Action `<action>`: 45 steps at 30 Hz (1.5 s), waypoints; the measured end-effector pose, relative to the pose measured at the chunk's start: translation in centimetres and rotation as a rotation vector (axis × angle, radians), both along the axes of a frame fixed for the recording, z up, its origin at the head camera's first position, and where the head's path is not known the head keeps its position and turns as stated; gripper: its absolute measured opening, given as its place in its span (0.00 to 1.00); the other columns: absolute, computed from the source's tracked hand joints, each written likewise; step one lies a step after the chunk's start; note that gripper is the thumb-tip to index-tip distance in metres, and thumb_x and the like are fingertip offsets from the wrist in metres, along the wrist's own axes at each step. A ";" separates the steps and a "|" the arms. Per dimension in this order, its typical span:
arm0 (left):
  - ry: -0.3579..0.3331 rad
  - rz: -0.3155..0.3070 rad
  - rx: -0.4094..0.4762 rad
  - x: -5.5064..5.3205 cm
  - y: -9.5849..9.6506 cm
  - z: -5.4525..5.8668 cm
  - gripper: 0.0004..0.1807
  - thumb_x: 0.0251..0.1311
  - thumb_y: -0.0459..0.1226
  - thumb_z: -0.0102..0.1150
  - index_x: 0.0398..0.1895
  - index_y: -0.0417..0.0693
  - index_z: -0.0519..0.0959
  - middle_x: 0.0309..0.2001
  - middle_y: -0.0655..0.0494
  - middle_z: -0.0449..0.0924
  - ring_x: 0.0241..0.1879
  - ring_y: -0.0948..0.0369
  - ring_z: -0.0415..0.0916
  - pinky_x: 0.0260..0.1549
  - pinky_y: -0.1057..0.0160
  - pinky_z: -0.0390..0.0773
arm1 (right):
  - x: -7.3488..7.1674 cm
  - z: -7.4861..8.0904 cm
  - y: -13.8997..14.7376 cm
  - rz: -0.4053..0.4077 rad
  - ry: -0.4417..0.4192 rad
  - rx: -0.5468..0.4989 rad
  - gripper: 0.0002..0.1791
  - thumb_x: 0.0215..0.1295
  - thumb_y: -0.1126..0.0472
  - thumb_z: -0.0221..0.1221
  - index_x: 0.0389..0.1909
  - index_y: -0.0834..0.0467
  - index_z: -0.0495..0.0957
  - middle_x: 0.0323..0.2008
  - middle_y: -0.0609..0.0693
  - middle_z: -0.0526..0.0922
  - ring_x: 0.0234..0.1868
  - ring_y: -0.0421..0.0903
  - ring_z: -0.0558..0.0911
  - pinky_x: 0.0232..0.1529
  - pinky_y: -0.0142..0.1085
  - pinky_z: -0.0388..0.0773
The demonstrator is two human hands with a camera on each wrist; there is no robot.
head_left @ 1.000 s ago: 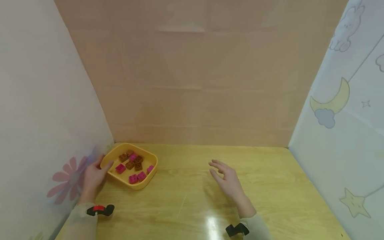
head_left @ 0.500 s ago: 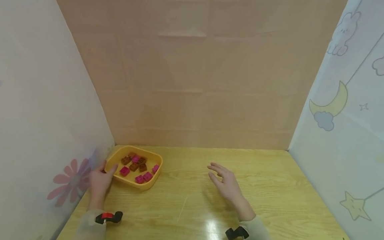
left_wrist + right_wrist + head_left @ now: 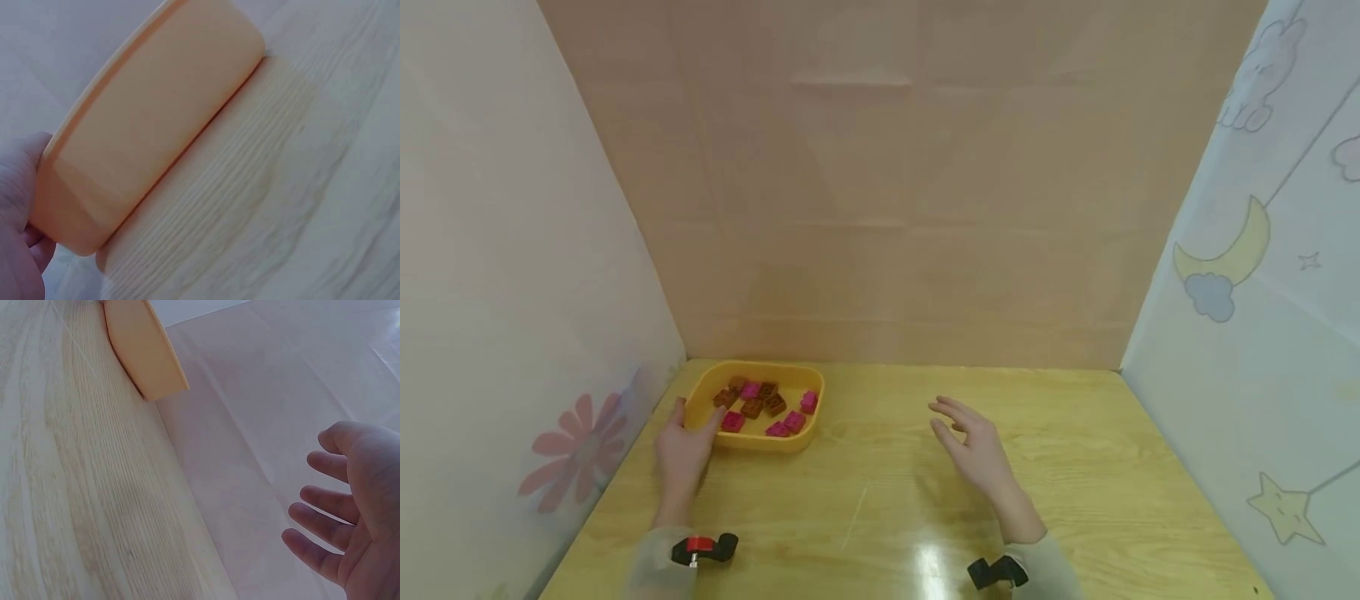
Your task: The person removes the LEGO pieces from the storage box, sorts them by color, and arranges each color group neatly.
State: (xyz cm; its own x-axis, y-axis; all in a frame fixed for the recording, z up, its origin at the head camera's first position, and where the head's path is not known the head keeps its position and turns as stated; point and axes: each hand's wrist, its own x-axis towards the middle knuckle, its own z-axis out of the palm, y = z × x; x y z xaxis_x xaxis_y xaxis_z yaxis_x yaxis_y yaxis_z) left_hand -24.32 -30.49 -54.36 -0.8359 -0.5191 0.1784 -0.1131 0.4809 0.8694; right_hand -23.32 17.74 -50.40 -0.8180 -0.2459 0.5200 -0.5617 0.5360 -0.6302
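A yellow-orange plastic tray point(image 3: 767, 444) with rounded corners stands at the back left of the table in the head view. Inside lie several pink toy bricks point(image 3: 733, 422) and several brown toy bricks point(image 3: 752, 408). My left hand point(image 3: 685, 450) grips the tray's near left corner, thumb at the rim and fingers round the outer side. The left wrist view shows the tray's wall point(image 3: 150, 112) low against the wood, the hand point(image 3: 19, 206) at its end. Well to the right, my right hand point(image 3: 973, 446) hovers over the table with relaxed, spread fingers, holding nothing.
The wood-grain table point(image 3: 880, 517) meets a brown paper-like back panel point(image 3: 880, 250). Pale side panels bound it, the left one with a pink flower point(image 3: 580, 450), the right with a moon point(image 3: 1232, 250). Each wrist wears a black strap mount point(image 3: 703, 548).
My left hand has moved the tray to the right, turning it so its long side lies more parallel to the back edge. The right hand has stayed nearly still.
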 end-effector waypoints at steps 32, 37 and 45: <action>-0.173 -0.326 -0.088 -1.2 2.6 0.9 0.64 0.65 0.66 0.68 0.86 0.34 0.47 0.83 0.32 0.51 0.80 0.35 0.54 0.77 0.38 0.59 | -0.4 0.0 0.7 -0.037 -0.049 -0.011 0.17 0.80 0.57 0.62 0.63 0.60 0.84 0.68 0.59 0.81 0.63 0.61 0.84 0.53 0.60 0.86; -0.206 -0.305 -0.176 -0.7 2.9 1.1 0.69 0.60 0.73 0.65 0.84 0.30 0.51 0.79 0.28 0.57 0.77 0.33 0.59 0.74 0.36 0.62 | -0.1 0.0 0.6 -0.042 -0.076 -0.016 0.20 0.80 0.57 0.62 0.67 0.60 0.82 0.67 0.60 0.81 0.60 0.61 0.85 0.54 0.61 0.85; -0.189 -0.306 -0.249 -0.4 3.4 1.3 0.64 0.62 0.68 0.68 0.82 0.27 0.57 0.76 0.26 0.63 0.73 0.30 0.64 0.71 0.33 0.67 | -0.1 -0.3 0.5 -0.055 -0.120 -0.023 0.22 0.80 0.55 0.63 0.70 0.55 0.80 0.67 0.56 0.82 0.60 0.58 0.86 0.55 0.61 0.85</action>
State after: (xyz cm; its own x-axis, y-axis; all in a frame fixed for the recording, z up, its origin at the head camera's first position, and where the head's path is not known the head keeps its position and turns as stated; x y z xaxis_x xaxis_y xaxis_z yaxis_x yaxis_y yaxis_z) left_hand -24.72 -27.08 -53.08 -0.9744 -0.2033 0.0961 -0.0789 0.7093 0.7004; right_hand -23.40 18.28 -50.69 -0.8866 -0.1879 0.4226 -0.4517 0.5483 -0.7038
